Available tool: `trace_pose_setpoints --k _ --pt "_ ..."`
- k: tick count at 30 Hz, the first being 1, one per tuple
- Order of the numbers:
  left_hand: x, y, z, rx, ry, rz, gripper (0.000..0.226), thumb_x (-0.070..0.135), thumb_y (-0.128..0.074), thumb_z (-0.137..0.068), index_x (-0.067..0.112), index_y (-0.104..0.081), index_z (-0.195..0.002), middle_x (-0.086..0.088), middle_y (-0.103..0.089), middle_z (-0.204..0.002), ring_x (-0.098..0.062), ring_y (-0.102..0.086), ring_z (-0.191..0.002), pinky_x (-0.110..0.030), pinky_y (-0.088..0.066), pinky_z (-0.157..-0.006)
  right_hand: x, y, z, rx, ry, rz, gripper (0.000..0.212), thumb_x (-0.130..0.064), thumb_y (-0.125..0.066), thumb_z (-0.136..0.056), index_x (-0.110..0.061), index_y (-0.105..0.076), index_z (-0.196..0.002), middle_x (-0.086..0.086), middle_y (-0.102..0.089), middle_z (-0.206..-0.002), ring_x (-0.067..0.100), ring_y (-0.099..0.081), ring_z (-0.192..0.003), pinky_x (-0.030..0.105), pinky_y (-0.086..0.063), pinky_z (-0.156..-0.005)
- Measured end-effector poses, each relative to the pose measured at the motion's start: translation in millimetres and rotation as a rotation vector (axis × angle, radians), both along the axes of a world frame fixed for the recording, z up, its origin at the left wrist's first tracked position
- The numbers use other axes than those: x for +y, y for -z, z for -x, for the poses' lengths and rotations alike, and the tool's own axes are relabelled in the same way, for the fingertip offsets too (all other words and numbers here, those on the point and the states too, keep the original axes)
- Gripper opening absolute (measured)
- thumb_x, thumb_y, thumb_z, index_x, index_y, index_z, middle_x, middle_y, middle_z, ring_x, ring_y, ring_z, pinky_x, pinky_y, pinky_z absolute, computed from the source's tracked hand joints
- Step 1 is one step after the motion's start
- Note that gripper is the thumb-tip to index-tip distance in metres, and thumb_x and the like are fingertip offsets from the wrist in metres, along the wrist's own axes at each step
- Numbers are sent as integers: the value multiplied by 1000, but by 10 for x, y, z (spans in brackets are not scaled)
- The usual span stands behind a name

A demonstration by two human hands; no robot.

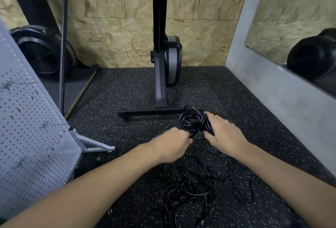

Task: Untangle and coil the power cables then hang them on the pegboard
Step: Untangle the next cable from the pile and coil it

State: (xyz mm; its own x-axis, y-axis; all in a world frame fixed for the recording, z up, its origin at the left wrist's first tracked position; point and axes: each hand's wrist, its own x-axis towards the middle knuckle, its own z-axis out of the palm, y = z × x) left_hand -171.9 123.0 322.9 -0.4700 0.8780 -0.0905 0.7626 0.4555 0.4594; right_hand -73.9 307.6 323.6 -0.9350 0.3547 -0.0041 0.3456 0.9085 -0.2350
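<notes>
Both hands are closed on one coiled cable bundle (192,121), held just above the speckled rubber floor (112,97). The right hand (224,133) wraps its fingers round the bundle's right side, and the left hand (174,141) pinches a strand at the bundle's lower left edge. The two hands are near each other, with only the bundle's lower part between them.

Below the forearms, the loose cable tangle (190,189) sprawls in thin black loops across the floor, reaching toward the right forearm and the bottom edge of the view.

The bundle's far edge overlaps the right end of the base bar (151,113) of an upright exercise machine (160,60), which stands against the chipboard wall (112,33).

On the left, the grey pegboard (27,118) leans in close, and its angled metal foot (91,143) juts onto the floor. A stretch of floor lies between that foot and the left hand. On the right, a grey wall (272,86) with a mirror (291,28) runs along the floor's edge, well apart from the right hand. A round black fan housing (43,51) sits behind the pegboard in the far left corner.
</notes>
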Motion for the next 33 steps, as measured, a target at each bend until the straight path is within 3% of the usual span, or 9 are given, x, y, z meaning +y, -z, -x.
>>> trace_pose_setpoints --k 5,8,12,16,21,23,27,29,33 --pt "-103 -305 114 295 73 -43 26 38 -56 -107 17 -71 -105 3 -66 -86 -20 -60 -76 -34 -47 -69 -58 24 11 -88 -73 -114 54 -32 -58 -102 -24 -36 -150 -1 -60 -132 28 -63 -117 42 -50 -88" --pt "-148 -318 196 299 125 -178 27 43 -68 -99 17 -73 -95 6 -65 -91 -15 -61 -85 -33 -50 -74 -197 -36 -15 -152 -258 -77 51 -27 -66 -98 -34 -45 -143 -9 -61 -128 21 -63 -115 41 -53 -89" --pt "-234 -278 377 37 19 -425 31 47 -85 -80 18 -76 -81 8 -66 -81 -8 -61 -77 -25 -49 -71 -207 -137 -106 -91 -466 241 49 -14 -72 -90 -57 -56 -107 -19 -62 -102 8 -64 -92 37 -54 -80" --pt "-291 -263 472 -340 -109 -476 29 44 -83 -83 17 -76 -75 -8 -72 -77 -8 -63 -69 -27 -51 -70 -247 -249 -178 98 -497 455 46 -4 -73 -90 -31 -68 -126 -14 -72 -111 13 -70 -101 33 -55 -86" --pt "-395 -166 583 -857 -162 -429 39 53 -78 -77 14 -75 -81 -9 -68 -82 -21 -62 -74 -29 -51 -73 -302 -301 -159 163 -497 546 52 -3 -76 -92 -26 -65 -138 -13 -72 -123 12 -68 -114 29 -53 -95" --pt "-431 -103 665 -932 -223 -480 46 54 -81 -72 11 -78 -90 -13 -68 -90 -25 -59 -81 -34 -50 -77 -286 -329 -150 189 -469 568 55 -6 -75 -94 -27 -61 -143 -17 -71 -127 6 -67 -117 20 -50 -97" --pt "-439 -68 686 -917 -268 -609 32 42 -79 -80 11 -80 -88 -13 -70 -85 -24 -62 -77 -26 -52 -72 -298 -356 -144 187 -479 528 56 -11 -76 -95 -28 -59 -145 -16 -69 -132 8 -64 -125 37 -50 -109" --pt "-397 -45 618 -913 -222 -571 24 39 -75 -88 17 -81 -80 -11 -71 -85 -21 -64 -76 -30 -53 -74 -351 -357 -146 193 -492 560 55 -11 -77 -94 -26 -60 -145 -16 -70 -131 9 -63 -126 34 -49 -110" --pt "-344 46 479 -939 -170 -550 41 3 -56 -103 23 -79 -75 2 -73 -82 -12 -68 -78 -31 -56 -77 -415 -387 -146 248 -431 646 53 -12 -78 -92 -29 -59 -139 -16 -72 -124 5 -65 -120 30 -48 -106"
